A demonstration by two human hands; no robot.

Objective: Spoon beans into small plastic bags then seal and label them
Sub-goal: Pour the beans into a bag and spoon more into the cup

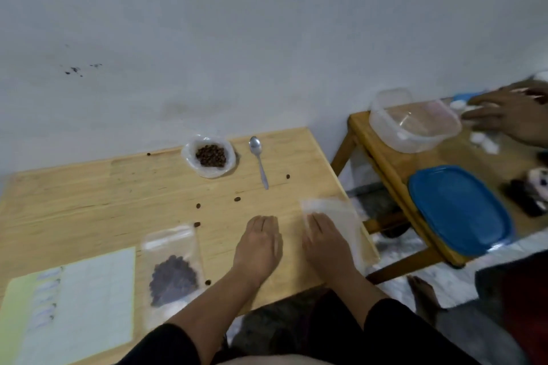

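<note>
Both hands are lying flat on the pale wooden counter (89, 201), holding nothing.

The right hand (324, 241), fingers straight, is pressing an empty clear plastic bag (341, 210) that is hanging over the counter's right edge, so it could be sliding off. The left hand (258, 241) is resting wide just beside it. The bowl of dark beans (209, 155) and metal spoon (259, 161) are sitting near the far edge, loose beans (237, 199) are scattering between, and bare room is lying mid-counter beside the filled bag (173, 270).

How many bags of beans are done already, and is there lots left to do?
One filled bag lies on the table, apparently done. The right hand rests flat on an empty bag; the left hand lies flat beside it. The spoon lies unused, beans remain in the bowl, and the label sheet waits.
</note>
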